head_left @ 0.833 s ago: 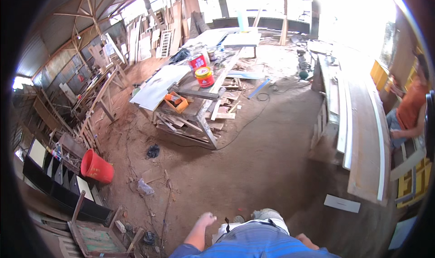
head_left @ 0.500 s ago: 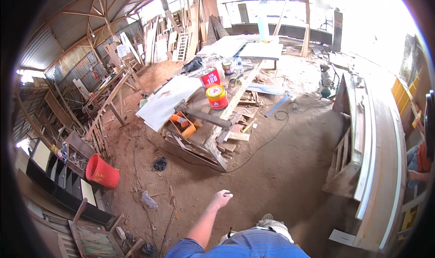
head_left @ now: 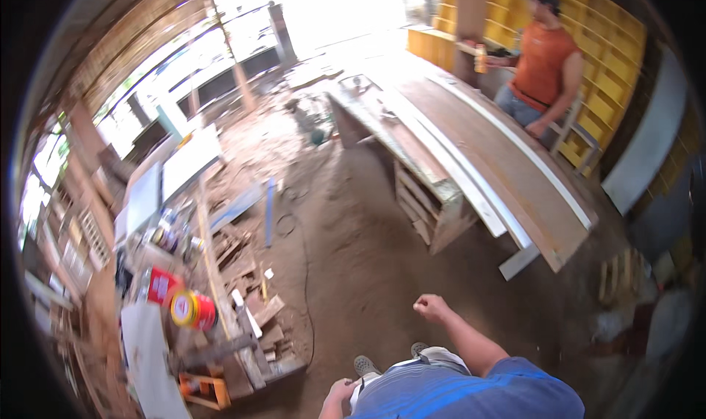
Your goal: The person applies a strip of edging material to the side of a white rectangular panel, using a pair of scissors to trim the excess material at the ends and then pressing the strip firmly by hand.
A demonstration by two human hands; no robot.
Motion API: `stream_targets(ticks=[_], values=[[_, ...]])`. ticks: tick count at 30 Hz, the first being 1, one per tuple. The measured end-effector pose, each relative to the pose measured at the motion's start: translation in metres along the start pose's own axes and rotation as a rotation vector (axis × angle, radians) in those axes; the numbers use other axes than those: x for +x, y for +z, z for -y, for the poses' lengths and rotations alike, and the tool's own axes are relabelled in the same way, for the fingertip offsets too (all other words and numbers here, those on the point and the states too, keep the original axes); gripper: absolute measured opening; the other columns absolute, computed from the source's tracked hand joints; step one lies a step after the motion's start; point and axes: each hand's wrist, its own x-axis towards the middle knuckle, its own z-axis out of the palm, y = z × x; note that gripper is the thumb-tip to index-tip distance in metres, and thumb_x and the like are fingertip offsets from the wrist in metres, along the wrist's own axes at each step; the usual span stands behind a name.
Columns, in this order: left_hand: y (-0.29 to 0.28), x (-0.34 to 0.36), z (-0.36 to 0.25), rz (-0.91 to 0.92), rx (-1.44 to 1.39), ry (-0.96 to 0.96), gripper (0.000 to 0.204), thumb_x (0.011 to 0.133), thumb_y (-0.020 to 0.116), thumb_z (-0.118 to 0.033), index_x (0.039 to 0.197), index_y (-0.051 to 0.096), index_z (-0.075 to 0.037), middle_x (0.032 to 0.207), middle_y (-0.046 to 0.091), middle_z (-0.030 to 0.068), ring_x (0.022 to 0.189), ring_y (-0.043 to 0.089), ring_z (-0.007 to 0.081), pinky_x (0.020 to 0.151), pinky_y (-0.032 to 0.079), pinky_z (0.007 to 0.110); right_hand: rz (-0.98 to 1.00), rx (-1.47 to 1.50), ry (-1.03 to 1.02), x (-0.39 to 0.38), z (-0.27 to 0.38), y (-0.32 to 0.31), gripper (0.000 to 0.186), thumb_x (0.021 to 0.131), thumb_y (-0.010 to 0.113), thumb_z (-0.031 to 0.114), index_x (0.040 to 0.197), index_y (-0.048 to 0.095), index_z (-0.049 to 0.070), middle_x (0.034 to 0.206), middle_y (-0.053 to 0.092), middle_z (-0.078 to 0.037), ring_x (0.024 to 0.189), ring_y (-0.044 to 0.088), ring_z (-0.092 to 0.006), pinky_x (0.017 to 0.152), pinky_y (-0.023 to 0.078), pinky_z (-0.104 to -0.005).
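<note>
My right hand [head_left: 432,307] hangs in the air over the dirt floor, its fingers curled closed. Whether anything small lies inside it is hidden. Down at my left hip is my left hand [head_left: 340,391], close to my pale trousers, with the fingers bent together and the palm out of sight. Neither hand touches the furniture. Left of me a cluttered workbench [head_left: 193,349] carries a red and yellow can [head_left: 194,311] and a red tub [head_left: 162,286]. Ahead to the right stands a long table with a brown board [head_left: 507,176] and white strips [head_left: 471,183] on it.
A person in an orange shirt [head_left: 546,62] stands behind the long table, holding an orange bottle [head_left: 481,59]. A dark cable [head_left: 307,294] runs over the floor. Wood scraps [head_left: 268,320] lie beside the workbench. A yellow shelf unit [head_left: 607,58] rises behind the person.
My view has swung to the right, so the workbench now sits at the left and the person shows fully. My right arm has come into view; my left hand has drawn back to my hip.
</note>
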Motion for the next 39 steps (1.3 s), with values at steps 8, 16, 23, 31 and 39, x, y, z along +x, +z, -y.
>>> stream_targets(ticks=[8,16,23,31,39], values=[[-0.123,0.114,0.036,0.131,0.225,0.153,0.045,0.089,0.073,-0.045,0.110,0.077,-0.005,0.100,0.077,0.0128,0.093,0.073,0.0232,0.084,0.056,0.037,-0.045,-0.267,0.589,-0.195,-0.161,0.080,0.037,0.083,0.069,0.045,0.098,0.080,0.013,0.102,0.076,-0.012,0.100,0.072,-0.0302,0.091,0.056,-0.0420],[-0.172,0.166,-0.004,0.071,0.137,0.417,0.040,0.086,0.077,-0.035,0.103,0.076,0.002,0.093,0.076,0.0121,0.087,0.072,0.0200,0.081,0.057,0.035,0.098,-0.440,0.811,-0.297,-0.211,0.177,0.045,0.089,0.060,0.051,0.100,0.080,0.013,0.103,0.076,-0.013,0.100,0.071,-0.0309,0.091,0.055,-0.0438],[-0.126,0.170,-0.040,0.333,0.323,0.534,0.049,0.087,0.077,-0.041,0.117,0.067,-0.004,0.108,0.071,0.0119,0.101,0.066,0.0247,0.091,0.049,0.043,-0.330,0.029,0.845,-0.277,-0.121,0.162,0.034,0.088,0.072,0.042,0.099,0.078,0.010,0.094,0.077,-0.010,0.085,0.073,-0.0246,0.080,0.056,-0.0401],[-0.098,0.175,-0.049,0.518,0.439,0.517,0.063,0.087,0.077,-0.048,0.134,0.058,-0.010,0.126,0.066,0.0117,0.118,0.059,0.0299,0.102,0.041,0.052,-0.581,0.397,0.584,-0.228,-0.060,0.108,0.027,0.092,0.073,0.029,0.102,0.074,0.004,0.082,0.074,-0.007,0.073,0.068,-0.0133,0.070,0.055,-0.0337],[-0.161,0.174,-0.123,0.234,-0.517,0.867,0.023,0.093,0.073,-0.014,0.107,0.068,0.004,0.092,0.069,0.0055,0.085,0.066,0.0140,0.077,0.055,0.029,-0.480,0.307,0.510,-0.161,-0.051,0.076,0.028,0.091,0.074,0.029,0.103,0.075,0.003,0.089,0.075,-0.010,0.077,0.072,-0.0162,0.074,0.058,-0.0347]])
